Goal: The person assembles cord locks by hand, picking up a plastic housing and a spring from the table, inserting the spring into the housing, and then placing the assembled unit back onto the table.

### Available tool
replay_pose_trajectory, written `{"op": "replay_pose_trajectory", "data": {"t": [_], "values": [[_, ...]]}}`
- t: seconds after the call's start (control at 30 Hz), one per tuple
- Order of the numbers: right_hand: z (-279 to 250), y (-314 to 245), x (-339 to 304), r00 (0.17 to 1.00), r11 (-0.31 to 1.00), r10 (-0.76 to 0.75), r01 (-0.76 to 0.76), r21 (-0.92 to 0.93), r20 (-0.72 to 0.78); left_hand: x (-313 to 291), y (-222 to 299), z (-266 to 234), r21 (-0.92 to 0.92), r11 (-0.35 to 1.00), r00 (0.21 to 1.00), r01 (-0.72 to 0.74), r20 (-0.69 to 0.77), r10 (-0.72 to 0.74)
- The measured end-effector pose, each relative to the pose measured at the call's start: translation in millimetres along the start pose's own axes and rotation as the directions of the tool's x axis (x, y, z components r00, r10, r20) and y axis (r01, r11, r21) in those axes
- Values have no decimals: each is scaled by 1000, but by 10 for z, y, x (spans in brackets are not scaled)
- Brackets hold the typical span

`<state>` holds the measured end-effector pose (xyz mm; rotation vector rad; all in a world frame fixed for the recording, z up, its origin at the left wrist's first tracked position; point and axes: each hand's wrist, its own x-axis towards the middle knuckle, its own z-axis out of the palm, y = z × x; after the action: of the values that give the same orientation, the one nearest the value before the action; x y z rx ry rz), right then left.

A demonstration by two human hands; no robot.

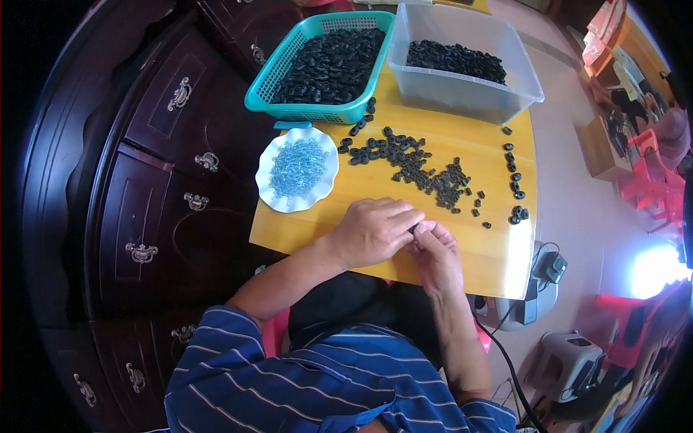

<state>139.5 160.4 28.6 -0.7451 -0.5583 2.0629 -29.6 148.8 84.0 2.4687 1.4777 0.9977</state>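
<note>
My left hand (377,231) and my right hand (439,254) meet over the near edge of the yellow tabletop (346,249). Their fingertips pinch together on a small black part (413,229), mostly hidden by the fingers. Just beyond them spreads a loose pile of small black parts (415,169), larger ones toward its left and tiny ones toward its right. To the left, a white wavy-rimmed plate (268,189) holds a heap of thin, clear bluish pieces (297,167).
At the far side, a teal perforated basket (359,110) and a translucent plastic bin (462,99) both contain black parts. Several black pieces (512,167) line the right edge. Dark wooden drawers (173,151) stand close on the left; a grey-white stool (570,366) is on the floor at right.
</note>
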Motion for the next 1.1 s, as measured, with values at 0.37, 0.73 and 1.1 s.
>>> {"op": "replay_pose_trajectory", "data": {"t": [0.37,0.73,1.1], "values": [[-53,31,26,1000,988,6,-4,-153,11,-16,-120,-148,-115,976,972,187,164,-167],[33,-51,-14,997,945,3,24,-327,82,623,-1195,-1050,162,907,899,389,-279,-336],[34,-98,-24,997,951,16,6,-310,70,-384,-1041,-1249,355,702,716,617,118,-689]]}}
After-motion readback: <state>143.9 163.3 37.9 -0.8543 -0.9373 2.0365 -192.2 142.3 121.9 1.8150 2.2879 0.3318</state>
